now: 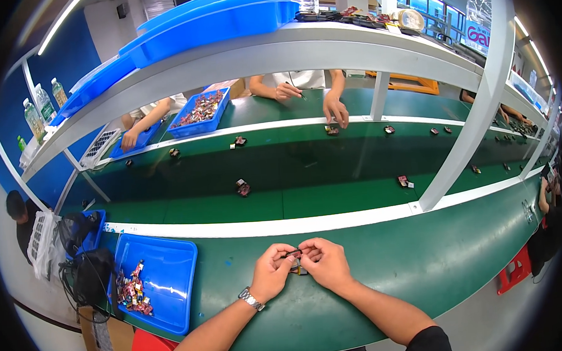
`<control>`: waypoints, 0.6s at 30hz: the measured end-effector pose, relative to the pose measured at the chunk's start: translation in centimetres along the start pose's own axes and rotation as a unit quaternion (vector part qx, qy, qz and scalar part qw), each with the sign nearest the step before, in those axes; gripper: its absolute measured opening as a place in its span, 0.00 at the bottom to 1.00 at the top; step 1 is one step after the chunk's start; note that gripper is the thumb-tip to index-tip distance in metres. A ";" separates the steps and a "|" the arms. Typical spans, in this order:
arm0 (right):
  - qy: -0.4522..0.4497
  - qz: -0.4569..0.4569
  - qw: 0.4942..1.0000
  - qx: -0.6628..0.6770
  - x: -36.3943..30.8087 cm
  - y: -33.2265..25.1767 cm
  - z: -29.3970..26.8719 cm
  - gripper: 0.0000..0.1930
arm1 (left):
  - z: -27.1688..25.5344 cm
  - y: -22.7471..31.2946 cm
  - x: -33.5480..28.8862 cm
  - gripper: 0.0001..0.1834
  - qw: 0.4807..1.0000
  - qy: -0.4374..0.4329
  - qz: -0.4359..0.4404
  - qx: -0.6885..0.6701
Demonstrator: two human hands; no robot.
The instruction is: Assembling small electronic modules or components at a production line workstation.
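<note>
Over the near green worktop, both of my hands meet at a small electronic part (299,271) with dark, reddish and yellow bits. My left hand (270,275), below a metal-band watch (251,299), pinches its left side between thumb and fingers. My right hand (329,266) grips the other side, fingertips close to those of the left. The fingers cover much of the part, so its exact kind is hidden. Left of my hands stands a blue tray (175,258) with a heap of small wrapped reddish components (133,291).
Beyond a white rail (283,225) runs a green conveyor belt (332,201) carrying scattered small assemblies (242,188). A white post (460,124) and overhead shelf (226,62) frame it. Across it, a co-worker's hand (336,112) touches a part. Black cables (94,274) lie left of my tray.
</note>
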State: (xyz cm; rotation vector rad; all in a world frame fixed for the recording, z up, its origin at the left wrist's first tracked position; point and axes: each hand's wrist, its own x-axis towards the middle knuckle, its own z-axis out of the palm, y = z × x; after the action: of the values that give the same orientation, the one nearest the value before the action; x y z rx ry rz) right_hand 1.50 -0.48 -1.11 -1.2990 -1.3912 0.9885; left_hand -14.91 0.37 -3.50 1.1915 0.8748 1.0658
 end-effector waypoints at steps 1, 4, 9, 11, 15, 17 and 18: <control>0.001 -0.009 1.000 -0.018 0.0 0.0 0.1 0.09 | 0.0 0.0 -0.1 0.09 1.000 0.001 0.000 -0.001; -0.003 -0.030 0.998 -0.054 0.1 -0.4 0.3 0.09 | -0.1 0.1 -0.2 0.10 1.000 -0.006 0.003 0.010; -0.020 -0.024 0.998 -0.059 0.6 0.4 0.1 0.09 | -0.4 -0.5 0.1 0.10 0.999 0.008 0.004 0.036; -0.018 -0.037 0.998 -0.047 0.5 0.9 -0.9 0.09 | 0.1 -0.9 0.6 0.10 0.999 0.006 0.015 0.037; 0.006 -0.083 0.994 -0.076 0.3 1.8 -1.7 0.09 | 0.8 -1.1 1.2 0.08 0.993 0.010 0.076 0.091; -0.025 -0.109 0.993 -0.049 0.6 1.6 -0.2 0.11 | -0.8 -0.8 0.4 0.08 0.997 0.020 0.058 0.050; -0.034 -0.129 0.990 -0.045 0.8 1.8 0.4 0.10 | -1.0 -0.1 -0.1 0.09 0.998 0.039 0.029 0.047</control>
State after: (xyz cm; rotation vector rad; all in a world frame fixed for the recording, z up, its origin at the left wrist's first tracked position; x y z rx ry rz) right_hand 1.56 0.53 -2.80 -1.1225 -1.6254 0.8073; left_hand -15.84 0.59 -3.80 1.2673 0.9654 1.1354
